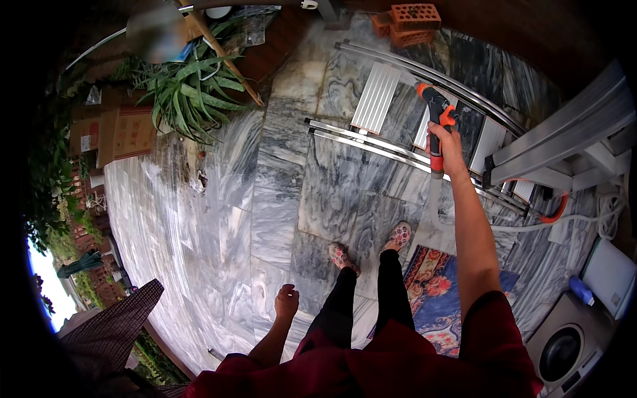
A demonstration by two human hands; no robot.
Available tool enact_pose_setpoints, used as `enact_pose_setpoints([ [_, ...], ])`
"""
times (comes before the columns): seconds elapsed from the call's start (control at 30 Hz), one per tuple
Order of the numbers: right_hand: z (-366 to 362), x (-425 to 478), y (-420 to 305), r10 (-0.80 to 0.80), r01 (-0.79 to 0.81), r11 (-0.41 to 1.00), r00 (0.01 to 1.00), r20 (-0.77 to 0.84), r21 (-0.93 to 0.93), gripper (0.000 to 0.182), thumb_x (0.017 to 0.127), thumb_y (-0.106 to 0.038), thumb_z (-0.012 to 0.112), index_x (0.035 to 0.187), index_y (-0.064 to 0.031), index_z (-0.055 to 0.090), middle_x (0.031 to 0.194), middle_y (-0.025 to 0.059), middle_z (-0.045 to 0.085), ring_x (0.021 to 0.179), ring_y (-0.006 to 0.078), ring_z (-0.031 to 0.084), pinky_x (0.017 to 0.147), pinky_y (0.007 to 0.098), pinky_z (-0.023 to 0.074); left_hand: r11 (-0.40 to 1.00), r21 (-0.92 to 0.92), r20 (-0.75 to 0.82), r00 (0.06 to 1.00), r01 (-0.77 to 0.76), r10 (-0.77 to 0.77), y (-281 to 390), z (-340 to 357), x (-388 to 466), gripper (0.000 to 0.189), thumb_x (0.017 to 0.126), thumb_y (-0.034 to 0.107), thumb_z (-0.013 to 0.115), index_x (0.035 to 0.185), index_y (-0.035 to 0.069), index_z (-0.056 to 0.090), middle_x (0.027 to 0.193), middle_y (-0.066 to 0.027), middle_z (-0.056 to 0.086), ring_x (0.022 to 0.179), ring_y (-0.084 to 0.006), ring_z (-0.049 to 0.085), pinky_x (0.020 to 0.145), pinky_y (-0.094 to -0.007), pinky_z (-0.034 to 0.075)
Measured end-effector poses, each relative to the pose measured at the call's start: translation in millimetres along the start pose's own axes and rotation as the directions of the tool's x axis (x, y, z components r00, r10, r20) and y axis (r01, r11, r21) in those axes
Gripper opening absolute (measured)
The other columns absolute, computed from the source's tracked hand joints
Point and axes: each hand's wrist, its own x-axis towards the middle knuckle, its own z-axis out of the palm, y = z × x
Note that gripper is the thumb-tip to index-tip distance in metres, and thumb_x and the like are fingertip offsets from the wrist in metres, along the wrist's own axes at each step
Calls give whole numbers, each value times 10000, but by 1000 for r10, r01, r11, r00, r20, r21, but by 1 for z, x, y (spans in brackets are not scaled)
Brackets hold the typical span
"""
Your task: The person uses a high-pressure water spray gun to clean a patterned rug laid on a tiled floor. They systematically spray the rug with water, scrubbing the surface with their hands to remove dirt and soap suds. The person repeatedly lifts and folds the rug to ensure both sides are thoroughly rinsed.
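Note:
My right hand [448, 147] grips the handle of an orange and black hose spray gun [438, 107], its nozzle pointing up and left. A spray of water seems to leave the nozzle. A pale hose [460, 226] runs from the handle's base over the marble floor to the right. Under and beyond the gun lies a metal ladder [375, 99] with ribbed, wide steps and shiny rails. My left hand [287, 300] hangs low over the floor, fingers loosely curled; whether they are fully closed does not show, and I see nothing in it.
Orange perforated bricks [415, 17] lie at the top. An aloe plant [191, 92] and cardboard boxes [132, 132] stand at the upper left. A large metal frame [562, 134] rises at the right. A patterned rug [438, 298] lies beside my feet, with a washing machine [562, 348] at lower right.

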Motion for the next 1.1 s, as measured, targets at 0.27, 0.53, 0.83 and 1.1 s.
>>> enact_pose_setpoints([
  [0.27, 0, 5, -8, 82, -83, 997, 984, 157, 3, 278, 730, -281, 642, 754, -14, 567, 579, 54, 547, 457, 132, 524, 450, 261, 451, 999, 48, 30, 1000, 5, -7, 7, 1, -11, 204, 766, 160, 567, 957, 91, 589, 819, -117, 643, 774, -323, 615, 675, -429, 483],
  [0.53, -45, -32, 27, 50, -48, 998, 997, -65, 32, 238, 759, -235, 635, 790, -16, 548, 600, 47, 542, 464, 134, 520, 464, 274, 455, 997, -2, 23, 996, -81, 81, -4, 20, -8, 203, 752, 99, 576, 949, 51, 582, 652, -88, 626, 602, -210, 625, 575, -338, 489],
  [0.83, -120, -83, 39, -90, 290, 943, 690, -718, 161, 198, 805, -188, 629, 787, -8, 549, 550, 29, 505, 435, 120, 478, 433, 250, 411, 999, -43, 88, 996, 5, -1, 17, 17, 3, 204, 746, 123, 577, 934, 51, 609, 790, -141, 648, 737, -295, 634, 664, -387, 494],
  [1.1, -99, -83, 42, 50, -16, 991, 965, -258, 135, 212, 764, -218, 633, 800, -25, 552, 582, 45, 535, 446, 138, 518, 442, 266, 452, 996, -82, 61, 998, 24, -19, 9, 11, -10, 199, 747, 119, 573, 927, 42, 607, 770, -129, 644, 726, -281, 632, 666, -378, 494],
])
